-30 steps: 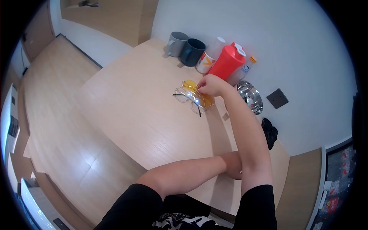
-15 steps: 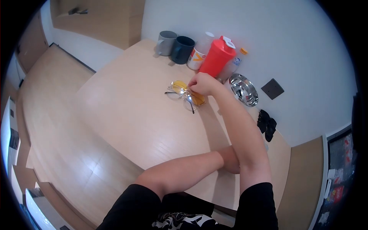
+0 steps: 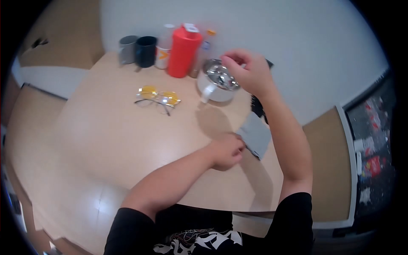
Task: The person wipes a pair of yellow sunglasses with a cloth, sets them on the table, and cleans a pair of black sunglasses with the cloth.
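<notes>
My left hand [image 3: 228, 151] is closed at the left edge of a flat grey cloth pouch [image 3: 258, 132], its curled fingers appearing to pinch it. My right hand [image 3: 250, 72] is raised beside the steel-lined white mug [image 3: 216, 87], thumb and fingers drawn together and slightly blurred. Nothing shows in its fingers, and it covers part of the mug's far rim. Glasses with yellow lenses [image 3: 170, 98], a thin metal frame and dark-tipped temples lie on the table to the left, apart from both hands.
Along the wall stand a grey mug [image 3: 127, 51], a dark mug [image 3: 145, 53], a white-labelled bottle [image 3: 162, 56], a red shaker bottle [image 3: 183, 53] and a clear bottle with an orange cap [image 3: 205, 49]. A black item [image 3: 257, 106] lies behind my right forearm.
My right hand has left the glasses and moved right to the white mug. My left hand has come out from behind the right forearm with the grey pouch. The view has turned right.
</notes>
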`<state>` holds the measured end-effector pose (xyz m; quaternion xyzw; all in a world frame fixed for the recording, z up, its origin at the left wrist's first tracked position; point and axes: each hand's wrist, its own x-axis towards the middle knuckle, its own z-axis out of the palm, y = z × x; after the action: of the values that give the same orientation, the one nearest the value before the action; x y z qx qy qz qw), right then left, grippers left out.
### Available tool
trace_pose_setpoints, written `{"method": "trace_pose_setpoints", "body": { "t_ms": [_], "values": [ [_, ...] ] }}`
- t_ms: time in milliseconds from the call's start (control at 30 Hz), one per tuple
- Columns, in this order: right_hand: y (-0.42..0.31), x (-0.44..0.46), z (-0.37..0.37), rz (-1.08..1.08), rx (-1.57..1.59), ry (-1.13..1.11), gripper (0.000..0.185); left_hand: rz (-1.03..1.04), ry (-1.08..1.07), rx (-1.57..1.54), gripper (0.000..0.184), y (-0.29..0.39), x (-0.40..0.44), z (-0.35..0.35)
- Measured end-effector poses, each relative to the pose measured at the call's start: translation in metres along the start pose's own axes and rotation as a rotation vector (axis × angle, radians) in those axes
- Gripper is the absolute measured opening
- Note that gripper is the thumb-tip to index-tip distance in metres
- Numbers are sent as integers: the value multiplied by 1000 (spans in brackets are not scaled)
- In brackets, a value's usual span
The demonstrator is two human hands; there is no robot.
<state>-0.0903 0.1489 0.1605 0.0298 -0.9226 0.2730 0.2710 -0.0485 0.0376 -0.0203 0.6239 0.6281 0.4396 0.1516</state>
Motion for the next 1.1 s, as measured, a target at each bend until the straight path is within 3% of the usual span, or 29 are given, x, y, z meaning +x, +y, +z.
{"method": "trace_pose_setpoints", "body": {
  "t_ms": [100,233,400,500,600,700,800,900,933,1000,1100],
  "values": [
    [64,-56,-52,204,-128,49,25,-47,152,142,19,-3,5,5],
    [172,-177,-64,546,-157,-90,28,-50,290,264,20,4,5,8],
    [176,-249,-34,393,-456,121,42,-109,161,367,23,2,7,9],
    [179,-255,-26,527,-452,144,48,-101,124,431,22,5,5,12],
    [181,-260,-26,417,-513,219,46,-92,121,461,20,9,4,12],
    [187,-263,-28,623,-316,164,44,-153,105,442,20,10,6,10],
    [182,-261,-43,811,-128,-38,38,-187,122,405,20,6,8,11],
    [187,-264,-44,812,162,29,31,-121,172,412,24,-12,9,15],
    [165,-259,-47,837,459,125,30,-89,190,422,26,-13,10,15],
    [120,-253,-54,842,1057,313,27,-159,307,124,32,-6,9,22],
    [114,-259,-61,615,1218,169,31,-239,373,-390,37,-3,6,27]
  ]
}}
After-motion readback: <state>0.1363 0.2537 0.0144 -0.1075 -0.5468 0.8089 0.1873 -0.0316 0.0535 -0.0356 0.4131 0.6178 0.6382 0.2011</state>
